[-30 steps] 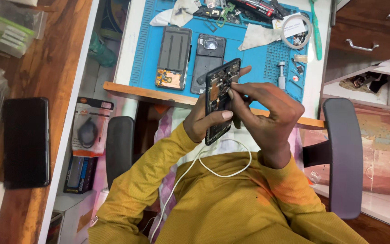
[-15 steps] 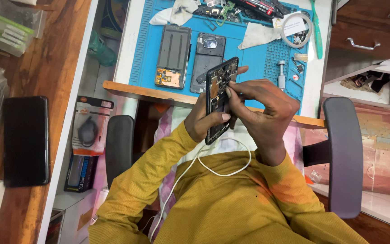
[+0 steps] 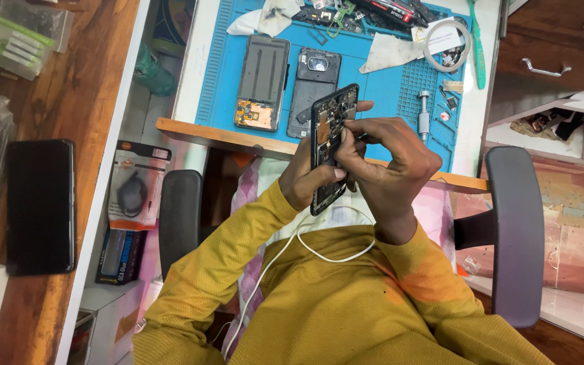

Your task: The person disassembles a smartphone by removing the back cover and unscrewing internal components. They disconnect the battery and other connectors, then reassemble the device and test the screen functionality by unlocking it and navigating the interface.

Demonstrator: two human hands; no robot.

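My left hand grips an opened black phone upright above the desk edge, its circuit board and inner parts exposed. My right hand is pinched on a small dark tool whose tip sits against the phone's upper middle. Both arms wear yellow sleeves. On the blue work mat beyond the hands lie a phone display frame and a dark back cover with a camera ring.
A white cable loops over my chest. The mat also holds a metal screwdriver, a tape roll, cloths and several small parts. A black phone lies on the wooden surface at left. Chair armrests flank me.
My right hand's fingers have shifted slightly on the tool at the phone's upper part. The phone and left hand stay nearly in place.
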